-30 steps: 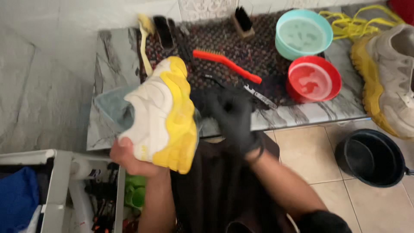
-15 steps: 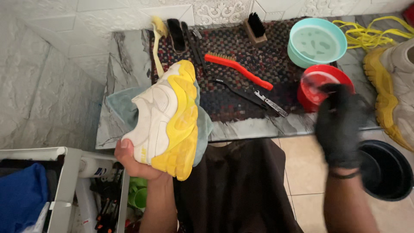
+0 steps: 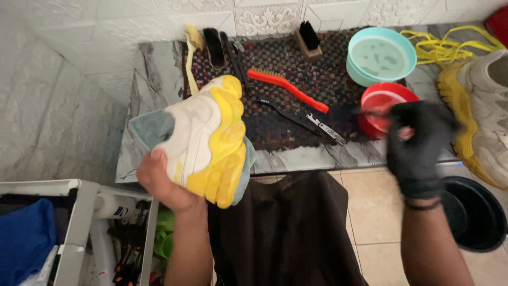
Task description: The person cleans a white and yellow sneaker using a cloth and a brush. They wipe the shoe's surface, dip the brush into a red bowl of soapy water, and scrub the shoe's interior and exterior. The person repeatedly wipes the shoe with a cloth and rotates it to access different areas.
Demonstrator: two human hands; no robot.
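My bare left hand (image 3: 161,182) grips a white and yellow sneaker (image 3: 206,137) from below, sole turned right, with a teal cloth (image 3: 151,127) wrapped behind it. The shoe hangs over the near edge of a marble table (image 3: 151,69). My right hand (image 3: 418,143), in a black glove, hovers at the near rim of a red bowl (image 3: 381,100). Its fingers are curled, and a blurred dark brush tip (image 3: 362,111) sticks out left over the bowl.
On a woven mat (image 3: 286,58) lie a red-handled brush (image 3: 288,90), black tools (image 3: 296,116), a wooden brush (image 3: 308,38) and a teal bowl (image 3: 381,55). A second sneaker (image 3: 487,106) and yellow laces (image 3: 444,45) lie right. A black basin (image 3: 476,212) and white rack (image 3: 79,212) stand on the floor.
My right hand left the sneaker and swung right to the red bowl, then dropped slightly at its near rim. My left hand kept hold of the shoe.
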